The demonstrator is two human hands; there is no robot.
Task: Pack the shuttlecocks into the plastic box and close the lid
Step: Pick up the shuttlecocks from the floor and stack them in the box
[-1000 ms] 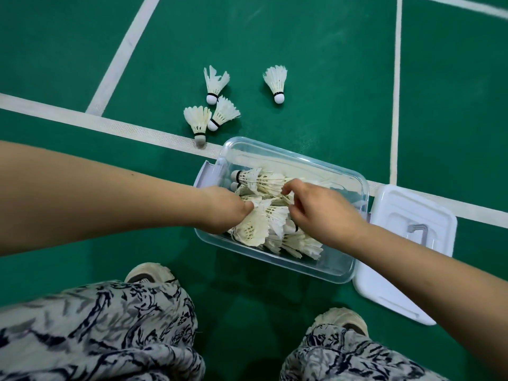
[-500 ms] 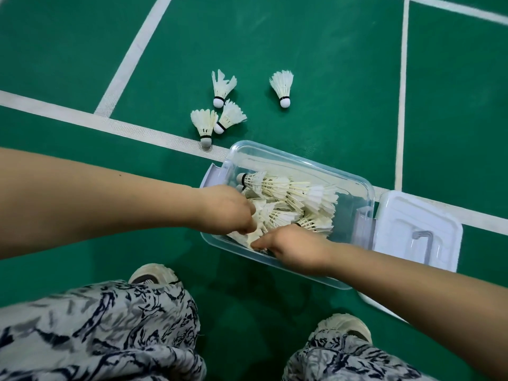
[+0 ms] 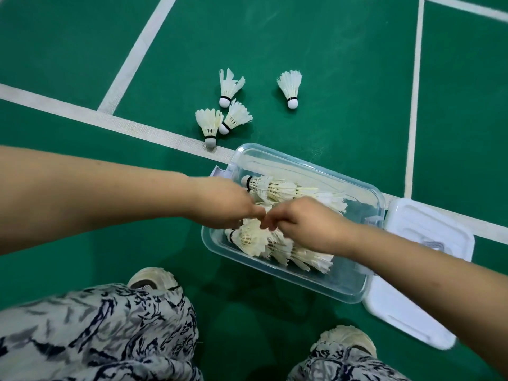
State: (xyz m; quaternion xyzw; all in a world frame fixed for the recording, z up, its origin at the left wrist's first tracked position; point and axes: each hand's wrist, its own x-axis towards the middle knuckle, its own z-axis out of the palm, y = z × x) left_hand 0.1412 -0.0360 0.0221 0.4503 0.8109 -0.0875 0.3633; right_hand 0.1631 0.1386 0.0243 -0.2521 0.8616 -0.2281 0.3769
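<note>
A clear plastic box (image 3: 368,198) sits on the green floor, holding several white feather shuttlecocks (image 3: 277,188) nested in rows. One row (image 3: 275,244) runs along the near wall. My left hand (image 3: 224,202) and my right hand (image 3: 309,224) hover over the middle of the box, fingers curled downward, knuckles almost touching. What the fingertips hold is hidden beneath the hands. Several loose shuttlecocks lie on the floor beyond the box: one alone (image 3: 290,88), and a cluster of three (image 3: 229,86) (image 3: 237,116) (image 3: 210,123). The white lid (image 3: 428,240) lies flat to the right of the box.
White court lines (image 3: 132,125) cross the green floor behind the box. My patterned trouser legs (image 3: 96,334) and two pale shoes (image 3: 154,279) (image 3: 349,339) are just in front of the box.
My right hand has moved from the box's near wall up to the middle, meeting my left hand. The near row of shuttlecocks it covered is now in view.
</note>
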